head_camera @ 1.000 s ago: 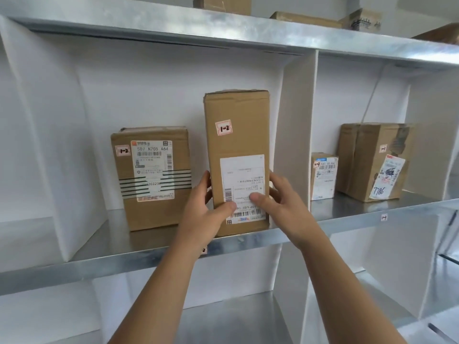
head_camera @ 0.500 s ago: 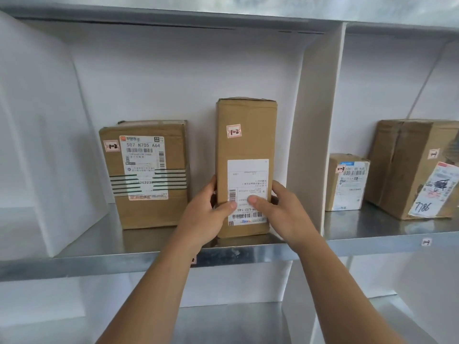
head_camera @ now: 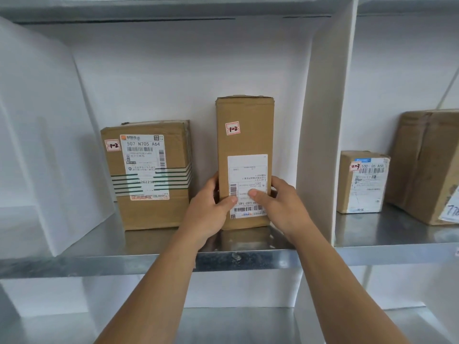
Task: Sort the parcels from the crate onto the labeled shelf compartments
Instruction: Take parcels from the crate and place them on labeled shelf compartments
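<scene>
A tall narrow cardboard parcel (head_camera: pixel 244 142) with a small "1-2" sticker and a white shipping label stands upright on the metal shelf (head_camera: pixel 87 244), deep in the middle compartment near the back wall. My left hand (head_camera: pixel 207 212) grips its lower left side, thumb on the front. My right hand (head_camera: pixel 280 207) grips its lower right side, thumb across the label. To its left stands a wider parcel (head_camera: pixel 149 175), also marked "1-2", apart from the tall one.
White dividers (head_camera: pixel 320 125) wall the compartment on both sides. In the right compartment sit a small labelled box (head_camera: pixel 362 182) and a large brown box (head_camera: pixel 427 165). A lower metal shelf (head_camera: pixel 236 324) lies beneath. The crate is out of view.
The tall parcel has moved farther back into the compartment with both hands still on it. The view has come closer and shifted left.
</scene>
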`<state>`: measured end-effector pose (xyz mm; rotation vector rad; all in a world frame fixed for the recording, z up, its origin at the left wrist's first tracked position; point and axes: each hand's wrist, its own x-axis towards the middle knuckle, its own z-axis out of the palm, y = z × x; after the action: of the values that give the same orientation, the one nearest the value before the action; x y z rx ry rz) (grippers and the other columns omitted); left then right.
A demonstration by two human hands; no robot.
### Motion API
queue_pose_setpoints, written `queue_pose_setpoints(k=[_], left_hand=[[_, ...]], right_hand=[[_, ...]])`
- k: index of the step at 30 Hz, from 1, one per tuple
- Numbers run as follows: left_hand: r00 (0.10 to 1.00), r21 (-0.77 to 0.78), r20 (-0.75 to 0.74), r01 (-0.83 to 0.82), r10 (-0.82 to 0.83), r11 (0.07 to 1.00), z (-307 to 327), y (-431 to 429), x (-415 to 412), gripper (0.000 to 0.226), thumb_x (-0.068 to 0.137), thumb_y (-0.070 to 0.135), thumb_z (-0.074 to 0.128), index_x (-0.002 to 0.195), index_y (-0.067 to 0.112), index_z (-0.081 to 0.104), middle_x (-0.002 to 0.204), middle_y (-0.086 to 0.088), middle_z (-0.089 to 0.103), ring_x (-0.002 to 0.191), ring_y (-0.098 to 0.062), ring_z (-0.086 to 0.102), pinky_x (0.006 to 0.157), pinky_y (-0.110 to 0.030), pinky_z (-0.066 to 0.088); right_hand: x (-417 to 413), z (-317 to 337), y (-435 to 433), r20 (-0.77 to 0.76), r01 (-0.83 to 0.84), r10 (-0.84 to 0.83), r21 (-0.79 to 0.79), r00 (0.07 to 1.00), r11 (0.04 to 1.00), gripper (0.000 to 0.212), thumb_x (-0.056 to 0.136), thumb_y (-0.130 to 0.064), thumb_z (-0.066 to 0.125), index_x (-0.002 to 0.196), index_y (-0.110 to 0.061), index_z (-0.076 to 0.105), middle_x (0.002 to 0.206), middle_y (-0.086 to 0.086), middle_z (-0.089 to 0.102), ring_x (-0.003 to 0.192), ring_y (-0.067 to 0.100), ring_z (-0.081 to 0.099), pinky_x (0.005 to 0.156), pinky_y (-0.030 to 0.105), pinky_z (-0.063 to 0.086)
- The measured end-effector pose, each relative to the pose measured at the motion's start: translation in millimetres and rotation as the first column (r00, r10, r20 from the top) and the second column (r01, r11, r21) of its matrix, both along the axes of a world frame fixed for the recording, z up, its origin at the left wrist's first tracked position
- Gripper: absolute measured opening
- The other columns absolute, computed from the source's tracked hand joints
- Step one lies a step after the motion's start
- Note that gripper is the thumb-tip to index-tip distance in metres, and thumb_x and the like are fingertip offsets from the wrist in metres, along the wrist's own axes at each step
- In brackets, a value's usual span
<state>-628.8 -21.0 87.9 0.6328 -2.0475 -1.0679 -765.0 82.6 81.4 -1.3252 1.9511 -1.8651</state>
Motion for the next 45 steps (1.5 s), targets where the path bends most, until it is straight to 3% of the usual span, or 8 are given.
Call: queue_pose_setpoints(k=[13,19,23,27,30,34,37,45], left_hand=[[0.999,0.141,-0.021,0.033,-0.031,0.989,4,4,-1,0.068,0.095,0.019,0.068,0.151,0.038,0.034,0.128,0.019,0.061,0.119,-0.01,0.058,0.11,-0.048,0.045],[0.999,0.148,-0.041,0.006,0.0,0.989,13,12,-2,0.066,0.092,0.018,0.071,0.147,0.036,0.038,0.13,0.01,0.066,0.115,-0.014,0.064,0.103,-0.049,0.051],[0.998,0.113,-0.052,-0.023,0.029,0.993,15,21,1,0.075,0.092,0.025,0.07,0.154,0.035,0.029,0.14,0.007,0.059,0.125,-0.017,0.058,0.109,-0.05,0.046],[0.983,0.011,-0.101,-0.154,0.154,0.988,17,33,13,0.081,0.097,0.034,0.064,0.16,0.031,0.013,0.163,0.004,0.03,0.146,-0.022,0.036,0.119,-0.049,0.033],[0.958,-0.157,-0.217,-0.223,0.187,0.962,18,48,28,0.074,0.099,0.032,0.061,0.16,0.029,0.018,0.165,0.007,0.026,0.151,-0.017,0.027,0.122,-0.046,0.028],[0.911,-0.408,-0.29,-0.395,0.293,0.823,14,65,58,0.063,0.102,0.031,0.055,0.158,0.026,0.027,0.164,0.004,0.027,0.151,-0.015,0.022,0.117,-0.027,0.02],[0.875,-0.534,-0.341,-0.481,0.343,0.695,2,60,85,0.06,0.101,0.033,0.049,0.156,0.018,0.032,0.164,-0.004,0.027,0.153,-0.023,0.018,0.121,-0.037,0.018],[0.71,-0.68,-0.352,-0.641,0.61,0.355,-36,33,208,0.055,0.104,0.034,0.042,0.156,0.019,0.034,0.167,-0.008,0.02,0.155,-0.03,0.006,0.122,-0.056,0.004]], right_hand=[[2,8,8,0.091,-0.065,0.063,0.018,0.994,0.998,0.035,0.095,-0.023,0.07,0.127,-0.028,0.057,0.125,-0.008,0.069,0.109,0.013,0.068,0.096,0.042,0.057],[10,18,16,0.088,-0.069,0.07,-0.017,0.994,0.997,0.068,0.079,-0.05,0.077,0.141,-0.037,0.051,0.135,-0.009,0.064,0.124,0.014,0.06,0.103,0.044,0.053],[18,23,26,0.077,0.016,-0.015,-0.009,0.997,1.0,0.087,0.088,-0.049,0.072,0.159,-0.034,0.024,0.16,-0.002,0.038,0.143,0.021,0.041,0.114,0.04,0.04],[28,30,42,-0.054,0.123,-0.127,-0.076,0.99,0.99,0.078,0.098,-0.041,0.063,0.16,-0.037,0.016,0.161,-0.008,0.034,0.135,0.008,0.044,0.096,0.018,0.036],[43,29,49,-0.203,0.163,-0.197,-0.171,0.959,0.972,0.074,0.099,-0.04,0.061,0.159,-0.038,0.018,0.163,-0.011,0.031,0.146,0.009,0.033,0.113,0.022,0.033],[69,21,41,-0.431,0.179,-0.274,-0.248,0.86,0.952,0.069,0.101,-0.04,0.056,0.16,-0.031,0.02,0.166,-0.002,0.026,0.152,0.019,0.025,0.121,0.032,0.032],[95,13,28,-0.537,0.22,-0.339,-0.274,0.773,0.936,0.066,0.101,-0.045,0.049,0.159,-0.029,0.023,0.166,0.006,0.026,0.154,0.031,0.017,0.121,0.061,0.023],[193,-20,-20,-0.708,0.061,-0.243,-0.272,0.663,0.96,0.061,0.103,-0.048,0.041,0.158,-0.025,0.028,0.167,0.009,0.021,0.155,0.035,0.007,0.121,0.064,0.009]])
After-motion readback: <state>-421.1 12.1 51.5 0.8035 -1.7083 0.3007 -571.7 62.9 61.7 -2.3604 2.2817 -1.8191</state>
